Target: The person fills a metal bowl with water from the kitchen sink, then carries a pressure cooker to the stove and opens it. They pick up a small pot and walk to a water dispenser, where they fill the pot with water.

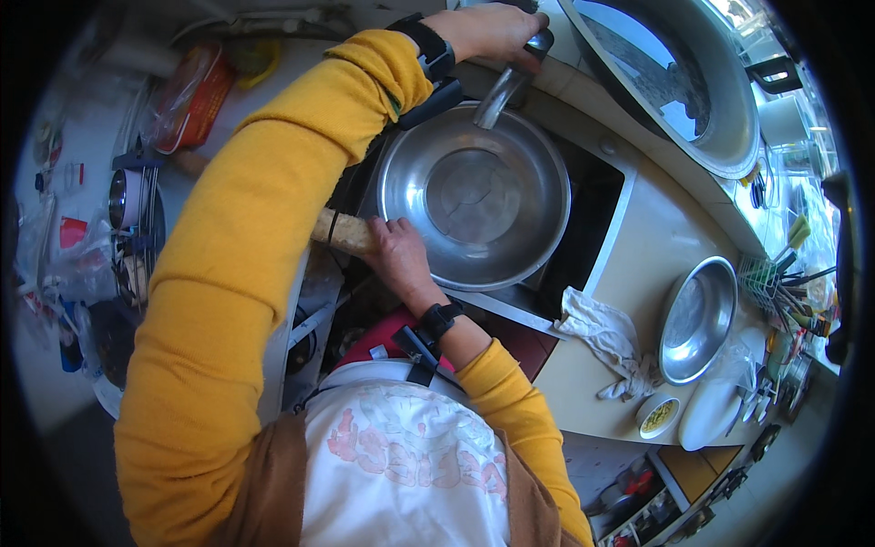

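A wide round steel pan (542, 182) sits over the dark recess in the counter, its inside shiny with a wet-looking patch at the bottom. My left hand (492, 35) reaches to the top of the view, its fingers closed round the head of a metal faucet (503, 96). The faucet's spout points down over the pan's far rim. At the pan's near left side my right hand (401, 260) grips a thick tan handle (346, 233) with a black band on it. Part of the handle is hidden behind my left sleeve.
A large metal basin (734, 150) stands at the far right. On the counter lie a white cloth (602, 333), a steel bowl (670, 351), a small white bowl (673, 419) with yellowish bits and a white plate (706, 419). A red container (205, 105) is at the left.
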The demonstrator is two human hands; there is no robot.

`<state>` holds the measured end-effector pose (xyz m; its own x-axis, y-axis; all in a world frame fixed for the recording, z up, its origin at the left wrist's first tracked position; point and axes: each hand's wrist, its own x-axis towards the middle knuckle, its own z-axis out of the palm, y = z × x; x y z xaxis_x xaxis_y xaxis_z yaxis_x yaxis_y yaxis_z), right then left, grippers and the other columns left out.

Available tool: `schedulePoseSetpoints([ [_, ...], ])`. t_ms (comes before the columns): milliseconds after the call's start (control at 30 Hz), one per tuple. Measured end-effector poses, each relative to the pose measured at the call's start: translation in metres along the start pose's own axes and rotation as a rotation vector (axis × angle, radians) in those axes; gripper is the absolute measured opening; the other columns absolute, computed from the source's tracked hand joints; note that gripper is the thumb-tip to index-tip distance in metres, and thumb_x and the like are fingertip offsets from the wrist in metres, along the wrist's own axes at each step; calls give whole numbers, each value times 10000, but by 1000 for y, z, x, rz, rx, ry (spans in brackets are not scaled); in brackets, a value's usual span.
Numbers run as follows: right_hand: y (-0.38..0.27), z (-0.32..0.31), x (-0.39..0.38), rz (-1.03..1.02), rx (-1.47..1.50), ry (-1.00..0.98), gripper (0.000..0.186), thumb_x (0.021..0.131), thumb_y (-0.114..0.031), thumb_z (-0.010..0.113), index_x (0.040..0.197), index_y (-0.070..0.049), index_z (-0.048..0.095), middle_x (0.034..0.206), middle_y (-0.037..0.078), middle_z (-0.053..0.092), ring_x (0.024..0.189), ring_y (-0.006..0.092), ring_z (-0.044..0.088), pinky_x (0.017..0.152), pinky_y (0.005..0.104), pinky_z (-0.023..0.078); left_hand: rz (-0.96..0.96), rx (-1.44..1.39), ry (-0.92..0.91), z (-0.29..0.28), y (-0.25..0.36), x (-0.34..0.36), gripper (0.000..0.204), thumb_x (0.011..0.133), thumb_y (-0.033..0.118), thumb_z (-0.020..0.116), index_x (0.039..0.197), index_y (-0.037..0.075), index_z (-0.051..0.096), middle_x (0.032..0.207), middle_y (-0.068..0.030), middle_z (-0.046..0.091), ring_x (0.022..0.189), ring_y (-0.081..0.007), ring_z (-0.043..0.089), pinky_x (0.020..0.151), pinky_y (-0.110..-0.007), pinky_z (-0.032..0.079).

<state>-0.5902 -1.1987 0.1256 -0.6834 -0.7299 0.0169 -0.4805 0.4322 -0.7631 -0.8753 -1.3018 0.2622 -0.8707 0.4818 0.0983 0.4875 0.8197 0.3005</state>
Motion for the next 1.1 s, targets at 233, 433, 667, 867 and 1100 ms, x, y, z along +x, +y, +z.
schedulePoseSetpoints([
  [233, -1, 8, -4, -47, -75, 17, 531, 639, -238, 809, 1094, -71, 592, 1009, 96, 598, 995, 286, 532, 832, 390, 444, -67, 26, -34, 1, 3, 0, 584, 781, 328, 744, 1157, -38, 489, 957, -283, 647, 934, -437, 624, 799, -473, 501],
  [433, 5, 5, -1, -19, -117, -72, 616, 659, -307, 811, 1168, -46, 581, 1039, 105, 591, 1019, 274, 529, 845, 382, 443, -138, 131, -60, 2, 12, 0, 536, 835, 316, 734, 1211, 6, 512, 1019, -244, 664, 966, -381, 651, 819, -416, 533],
  [667, 5, -1, -3, -11, 2, -97, 652, 710, -264, 785, 1250, 1, 532, 1097, 163, 575, 1054, 313, 527, 928, 385, 444, -112, 148, -66, -3, 13, 0, 505, 838, 281, 739, 1191, 1, 511, 993, -251, 664, 961, -392, 651, 810, -412, 533],
  [867, 6, -11, -6, 21, 98, -57, 656, 721, -232, 779, 1273, 0, 512, 1127, 179, 566, 1072, 334, 520, 948, 397, 439, -115, 117, -75, -1, 9, 2, 480, 843, 228, 738, 1194, 2, 502, 984, -256, 664, 947, -401, 652, 805, -414, 530],
  [1100, 16, -32, -15, 65, 121, 33, 696, 690, -268, 795, 1272, -3, 521, 1093, 168, 578, 1048, 329, 530, 909, 406, 449, -88, 108, -88, 2, 1, 3, 591, 814, 391, 738, 1195, 22, 476, 989, -259, 651, 950, -422, 628, 805, -449, 505],
])
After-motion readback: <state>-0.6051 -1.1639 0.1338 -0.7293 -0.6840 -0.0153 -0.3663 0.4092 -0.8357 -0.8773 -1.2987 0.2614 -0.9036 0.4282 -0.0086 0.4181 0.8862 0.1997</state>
